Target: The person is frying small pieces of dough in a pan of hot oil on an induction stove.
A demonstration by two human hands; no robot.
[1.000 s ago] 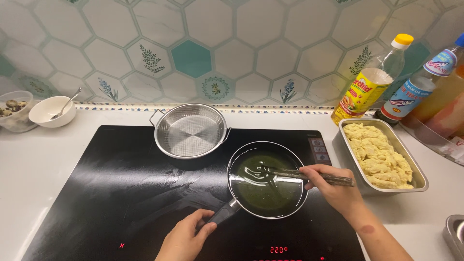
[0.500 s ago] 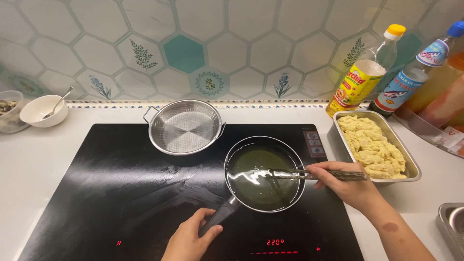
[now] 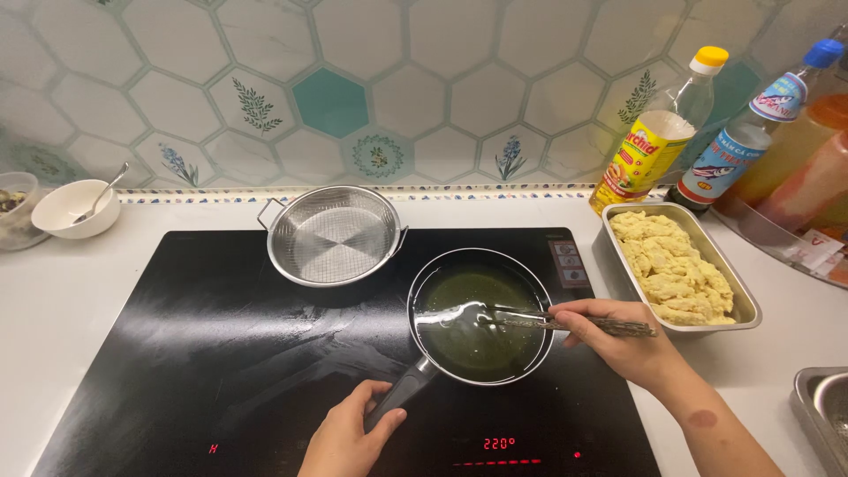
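Note:
A small dark frying pan (image 3: pixel 481 322) with greenish oil sits on the black induction cooktop (image 3: pixel 221 353). My left hand (image 3: pixel 349 437) grips the pan's handle at the front. My right hand (image 3: pixel 618 340) holds a pair of chopsticks (image 3: pixel 565 324) whose tips reach into the oil over the pan's middle. A metal tray of pale battered pieces (image 3: pixel 676 265) stands just right of the cooktop, close to my right hand.
An empty steel mesh strainer (image 3: pixel 334 234) rests on the cooktop behind the pan. A white bowl with a spoon (image 3: pixel 75 208) is at far left. Two bottles (image 3: pixel 658 132) stand against the tiled wall at right. A steel container's edge (image 3: pixel 821 415) shows at bottom right.
The view has shifted slightly. My right hand has kept the chopsticks in the oil, moving them a little; my left hand stays on the handle.

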